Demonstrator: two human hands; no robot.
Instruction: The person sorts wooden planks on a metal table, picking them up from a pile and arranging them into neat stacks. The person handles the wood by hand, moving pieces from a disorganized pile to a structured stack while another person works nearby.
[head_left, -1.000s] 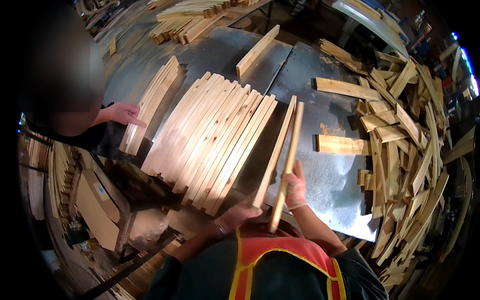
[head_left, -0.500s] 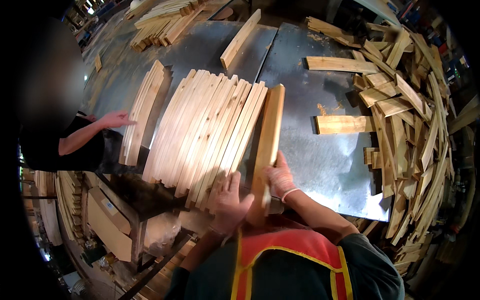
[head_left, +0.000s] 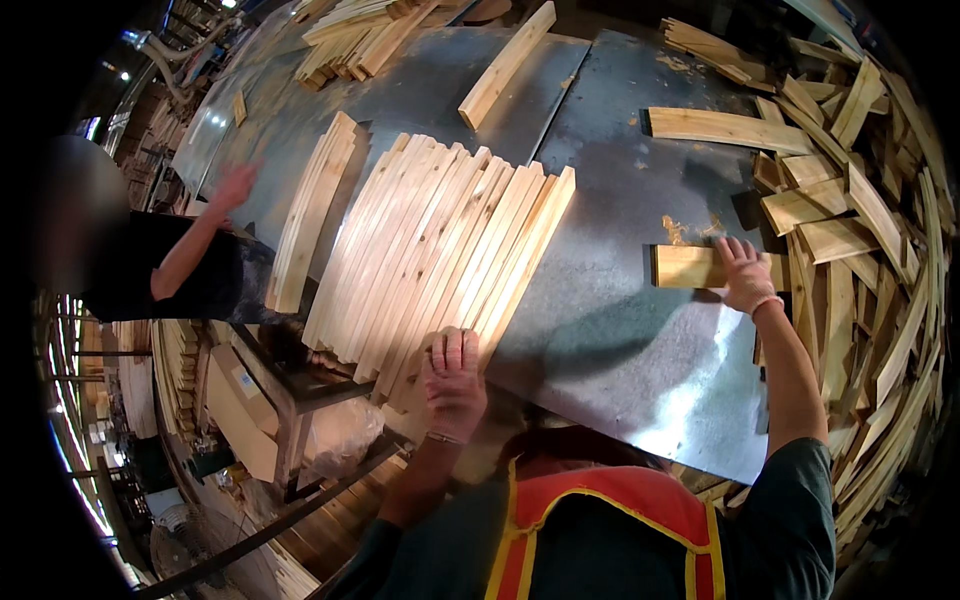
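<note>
A row of pale wooden boards (head_left: 420, 250) stands on edge, packed side by side, on the metal tabletop. My left hand (head_left: 455, 385) lies at the near end of this row, its fingers stretched over the board ends and close together. Off to the right, my right hand (head_left: 748, 275) is closed over a single short wooden board (head_left: 688, 267) that lies flat. Its fingers reach across the board's far edge, and the right end of that board meets a heap of loose boards (head_left: 835, 240).
Another flat board (head_left: 715, 127) juts from the heap farther back. One lone board (head_left: 508, 65) and a stack (head_left: 360, 45) lie at the far side. On the left, a person (head_left: 190, 260) raises a hand near a small bundle of boards (head_left: 312, 215). A metal frame (head_left: 300, 410) stands below.
The board I held has joined the right side of the row, released by my right hand. That hand has moved right onto another board. The other person's hand has lifted off the bundle.
</note>
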